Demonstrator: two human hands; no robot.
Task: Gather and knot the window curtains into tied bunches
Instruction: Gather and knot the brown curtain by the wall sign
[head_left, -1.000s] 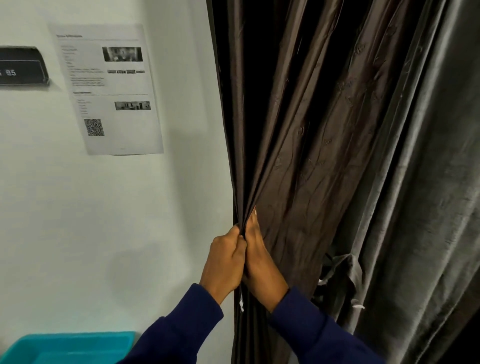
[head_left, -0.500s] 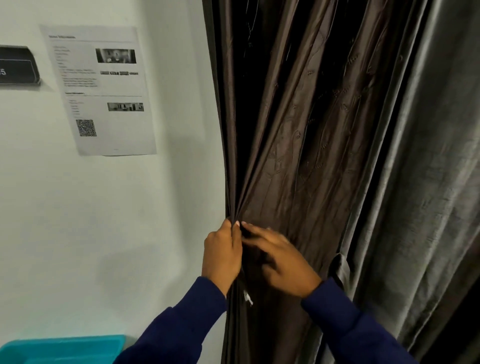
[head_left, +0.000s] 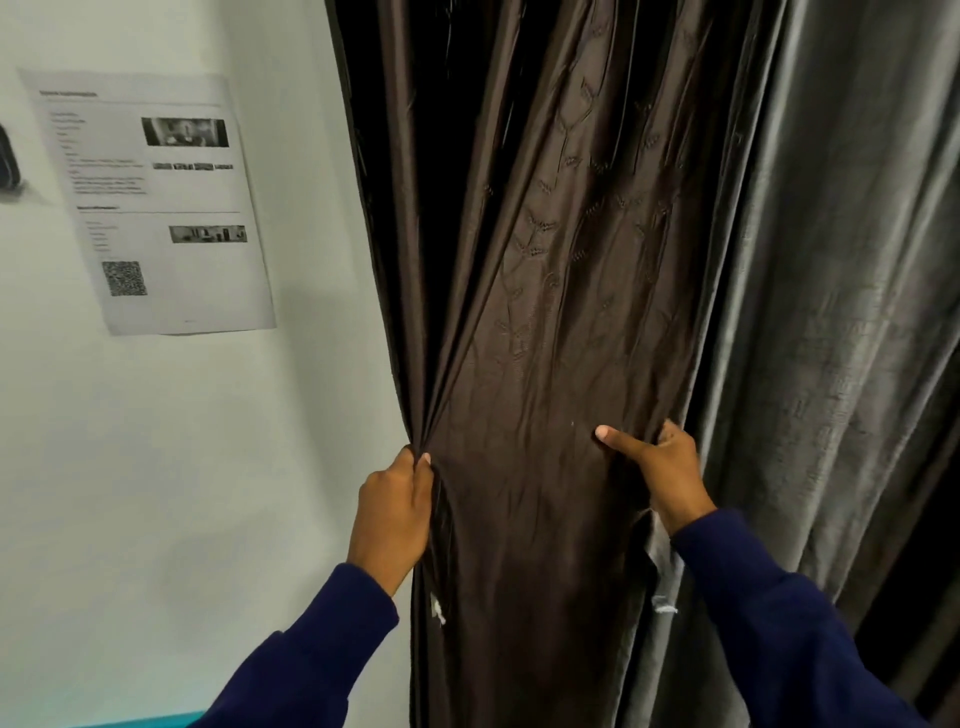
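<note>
We have our left hand (head_left: 395, 512) closed tight on the left edge of the brown curtain (head_left: 545, 364), thumb over curled fingers, so that the folds above fan up from that pinch. Our right hand (head_left: 667, 470) is at the curtain's right edge: the thumb lies out straight across the front of the cloth, and the fingers curl round behind the edge, so the fabric sits between thumb and fingers. How firmly that side is held we cannot tell, since the fingers are mostly hidden behind the cloth. Between our two hands the brown panel is pulled out fairly flat.

The brown curtain hangs just right of the white wall (head_left: 182, 467), with a grey curtain (head_left: 831, 312) beside and partly behind it on the right. A strip of grey fabric (head_left: 660, 566) with a frayed white end hangs just under our right wrist.

We judge the gathering barely begun, with no knot made. The cloth looks smooth and shiny, so it could slide out of the looser right-hand hold as we bring the edges together. Our right fingers could also catch some of the grey curtain into the bunch, as the two lie so close there. A hard downward tug might strain whatever holds the curtain up, which is out of view.
</note>
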